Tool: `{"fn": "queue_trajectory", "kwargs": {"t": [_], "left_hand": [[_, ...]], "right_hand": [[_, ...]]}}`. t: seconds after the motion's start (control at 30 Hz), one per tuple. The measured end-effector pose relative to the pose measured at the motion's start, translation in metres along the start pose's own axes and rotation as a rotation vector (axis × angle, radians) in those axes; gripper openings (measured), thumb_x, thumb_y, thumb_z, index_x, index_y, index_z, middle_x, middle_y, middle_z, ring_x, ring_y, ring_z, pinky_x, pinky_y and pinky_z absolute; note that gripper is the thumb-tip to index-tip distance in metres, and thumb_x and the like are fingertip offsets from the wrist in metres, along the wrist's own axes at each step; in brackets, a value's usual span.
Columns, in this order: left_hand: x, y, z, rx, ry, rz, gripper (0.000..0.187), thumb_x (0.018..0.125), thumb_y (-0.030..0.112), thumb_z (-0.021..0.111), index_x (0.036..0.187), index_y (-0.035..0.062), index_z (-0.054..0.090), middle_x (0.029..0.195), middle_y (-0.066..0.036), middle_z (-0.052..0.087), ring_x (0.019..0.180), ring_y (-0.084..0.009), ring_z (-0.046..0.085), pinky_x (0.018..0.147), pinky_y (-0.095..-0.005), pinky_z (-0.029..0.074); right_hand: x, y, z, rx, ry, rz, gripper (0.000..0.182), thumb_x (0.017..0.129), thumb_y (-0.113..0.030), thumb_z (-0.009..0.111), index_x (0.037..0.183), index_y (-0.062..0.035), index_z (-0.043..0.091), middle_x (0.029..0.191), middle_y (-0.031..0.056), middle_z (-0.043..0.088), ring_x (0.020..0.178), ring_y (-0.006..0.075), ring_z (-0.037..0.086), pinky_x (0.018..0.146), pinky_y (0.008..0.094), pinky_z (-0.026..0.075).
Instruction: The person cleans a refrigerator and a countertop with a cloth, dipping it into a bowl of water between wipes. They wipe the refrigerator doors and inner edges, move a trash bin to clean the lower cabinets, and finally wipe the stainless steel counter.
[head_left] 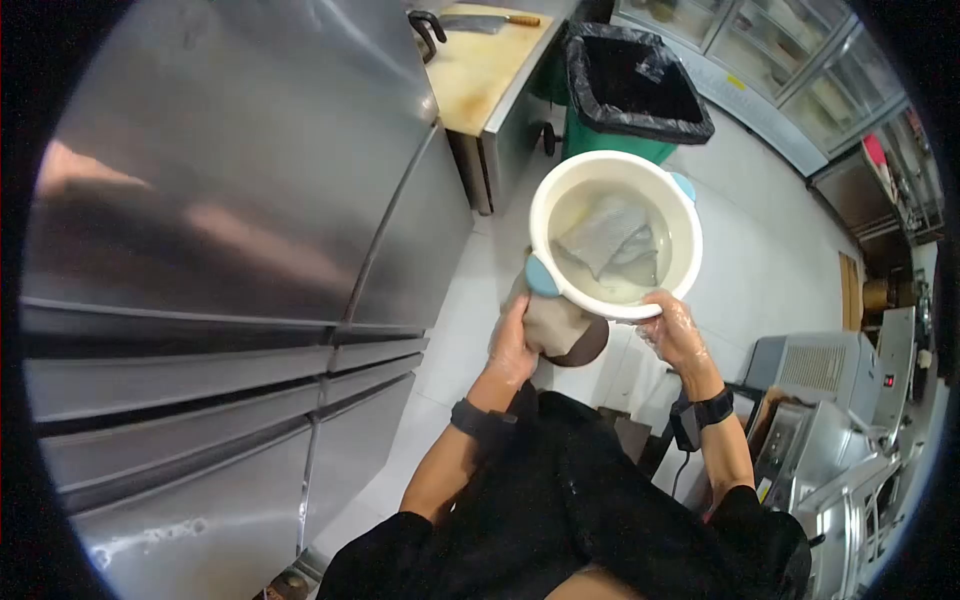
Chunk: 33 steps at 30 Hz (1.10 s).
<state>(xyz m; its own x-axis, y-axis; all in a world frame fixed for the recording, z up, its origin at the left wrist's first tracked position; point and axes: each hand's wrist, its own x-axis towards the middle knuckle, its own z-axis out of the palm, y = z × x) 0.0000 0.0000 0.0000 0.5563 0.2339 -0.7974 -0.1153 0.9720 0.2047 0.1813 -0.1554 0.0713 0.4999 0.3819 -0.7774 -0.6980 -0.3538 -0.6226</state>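
Observation:
A white round basin with blue side grips is held up in front of me. Cloudy liquid fills part of it, and a grey cloth lies soaking inside. My right hand is closed over the near right rim, with a shiny clear film around its fingers. At the blue grip on the near left, my left hand is closed, its fingers partly hidden. Beside that hand and below the grip shows a beige, cloth-like piece, overlapping a dark brown round shape.
Beyond the basin stands a green bin with a black liner. A knife lies on a cutting board at the upper left. Steel cabinets line my left; kitchen equipment stands on the right, glass-fronted fridges at the back.

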Motion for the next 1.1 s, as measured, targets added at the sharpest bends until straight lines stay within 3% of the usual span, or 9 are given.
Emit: {"fn": "queue_trajectory", "kwargs": {"t": [0.1, 0.2, 0.4, 0.47, 0.53, 0.6, 0.9, 0.97, 1.1], "left_hand": [[0.009, 0.008, 0.002, 0.046, -0.113, 0.126, 0.048, 0.098, 0.035, 0.046, 0.135, 0.0053, 0.042, 0.133, -0.008, 0.051, 0.120, -0.0226, 0.050, 0.100, -0.0403, 0.041], [-0.060, -0.060, -0.029, -0.029, 0.063, 0.125, 0.039, 0.095, 0.030, 0.052, 0.127, 0.0077, 0.049, 0.120, -0.006, 0.057, 0.110, -0.0185, 0.057, 0.092, -0.0343, 0.048], [-0.072, -0.148, -0.094, -0.031, 0.002, 0.204, 0.041, 0.096, 0.027, 0.051, 0.131, 0.0068, 0.046, 0.123, -0.007, 0.055, 0.116, -0.0209, 0.052, 0.098, -0.0359, 0.043], [-0.052, -0.196, -0.140, 0.641, -0.091, 0.643, 0.041, 0.096, 0.027, 0.050, 0.132, 0.0086, 0.045, 0.127, -0.008, 0.052, 0.118, -0.0214, 0.051, 0.100, -0.0364, 0.042], [-0.089, -0.208, -0.114, 0.449, -0.130, 0.578, 0.043, 0.095, 0.025, 0.051, 0.134, 0.0097, 0.043, 0.130, -0.008, 0.050, 0.120, -0.0216, 0.049, 0.101, -0.0366, 0.041], [-0.122, -0.213, -0.086, -0.008, 0.045, 0.266, 0.047, 0.095, 0.035, 0.052, 0.131, 0.0062, 0.049, 0.129, -0.005, 0.055, 0.120, -0.0199, 0.051, 0.101, -0.0353, 0.041], [-0.149, -0.274, -0.098, 0.006, 0.100, 0.295, 0.050, 0.095, 0.031, 0.051, 0.138, 0.0059, 0.042, 0.135, -0.008, 0.050, 0.124, -0.0228, 0.047, 0.105, -0.0380, 0.036], [-0.141, -0.284, -0.111, -0.071, 0.063, 0.258, 0.047, 0.094, 0.022, 0.054, 0.137, 0.0133, 0.038, 0.131, -0.007, 0.049, 0.122, -0.0231, 0.048, 0.101, -0.0377, 0.041], [-0.144, -0.291, -0.105, -0.027, 0.088, 0.281, 0.052, 0.095, 0.029, 0.051, 0.140, 0.0063, 0.038, 0.136, -0.008, 0.048, 0.124, -0.0230, 0.047, 0.105, -0.0369, 0.036]], "right_hand": [[0.028, -0.023, 0.008, 0.022, -0.158, -0.120, 0.023, 0.087, -0.018, 0.050, 0.095, 0.0030, 0.055, 0.079, 0.0117, 0.061, 0.060, 0.0113, 0.053, 0.048, 0.0241, 0.039], [-0.005, 0.011, -0.013, 0.036, -0.138, -0.060, 0.014, 0.087, -0.017, 0.054, 0.088, -0.0032, 0.056, 0.071, 0.0103, 0.062, 0.050, 0.0098, 0.047, 0.044, 0.0213, 0.035], [0.029, 0.032, -0.025, -0.018, -0.314, -0.191, 0.023, 0.090, -0.026, 0.049, 0.095, -0.0042, 0.056, 0.075, 0.0066, 0.061, 0.055, 0.0089, 0.048, 0.046, 0.0200, 0.036], [0.044, 0.034, -0.028, -0.028, -0.357, -0.230, 0.021, 0.089, -0.025, 0.049, 0.094, -0.0064, 0.056, 0.074, 0.0071, 0.061, 0.054, 0.0090, 0.046, 0.046, 0.0208, 0.036], [0.063, 0.034, -0.025, -0.033, -0.368, -0.237, 0.026, 0.090, -0.024, 0.047, 0.098, -0.0009, 0.057, 0.077, 0.0080, 0.063, 0.057, 0.0126, 0.054, 0.050, 0.0222, 0.040], [0.079, 0.034, -0.019, -0.079, -0.399, -0.257, 0.027, 0.090, -0.025, 0.048, 0.098, -0.0012, 0.058, 0.075, 0.0089, 0.063, 0.056, 0.0129, 0.055, 0.050, 0.0226, 0.040], [0.081, 0.014, -0.002, -0.044, -0.435, -0.206, 0.020, 0.084, -0.020, 0.051, 0.087, -0.0007, 0.056, 0.071, 0.0083, 0.061, 0.047, 0.0093, 0.045, 0.042, 0.0198, 0.037], [0.079, 0.016, 0.003, 0.019, -0.474, -0.177, 0.021, 0.083, -0.021, 0.051, 0.086, -0.0002, 0.055, 0.069, 0.0076, 0.061, 0.046, 0.0067, 0.046, 0.041, 0.0177, 0.040], [0.118, 0.024, 0.010, 0.006, -0.557, -0.121, 0.022, 0.083, -0.020, 0.052, 0.087, 0.0005, 0.055, 0.070, 0.0081, 0.062, 0.043, 0.0055, 0.046, 0.040, 0.0151, 0.043]]}}
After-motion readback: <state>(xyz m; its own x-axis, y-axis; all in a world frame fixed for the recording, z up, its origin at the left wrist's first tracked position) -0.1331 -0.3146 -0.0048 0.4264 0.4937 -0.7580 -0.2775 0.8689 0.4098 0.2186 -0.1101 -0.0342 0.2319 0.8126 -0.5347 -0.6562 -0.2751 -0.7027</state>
